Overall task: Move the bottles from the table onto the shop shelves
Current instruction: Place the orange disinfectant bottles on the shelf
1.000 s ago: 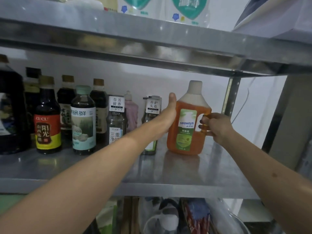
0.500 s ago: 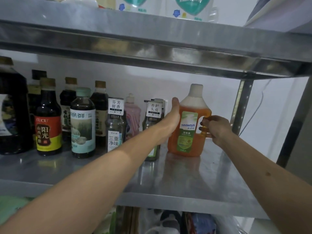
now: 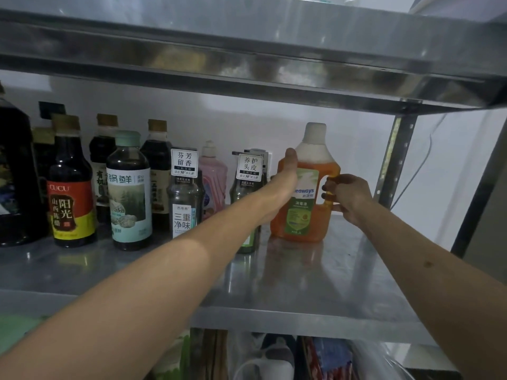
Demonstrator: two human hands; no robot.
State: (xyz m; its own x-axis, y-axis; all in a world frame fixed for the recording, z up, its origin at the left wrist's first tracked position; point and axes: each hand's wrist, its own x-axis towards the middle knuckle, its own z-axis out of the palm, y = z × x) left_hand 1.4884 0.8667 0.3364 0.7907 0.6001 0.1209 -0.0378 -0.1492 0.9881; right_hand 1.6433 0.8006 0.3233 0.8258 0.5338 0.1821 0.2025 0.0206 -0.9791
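The steel shelf (image 3: 315, 275) carries a row of dark sauce bottles (image 3: 72, 185) at its left. At the right end of that row the orange disinfectant jug (image 3: 304, 198) stands upright on the shelf. The left hand (image 3: 285, 176) cups its side, thumb up; the right hand (image 3: 347, 197) curls through its handle. Placement looks nearly finished; next, both hands need to let go without tipping it.
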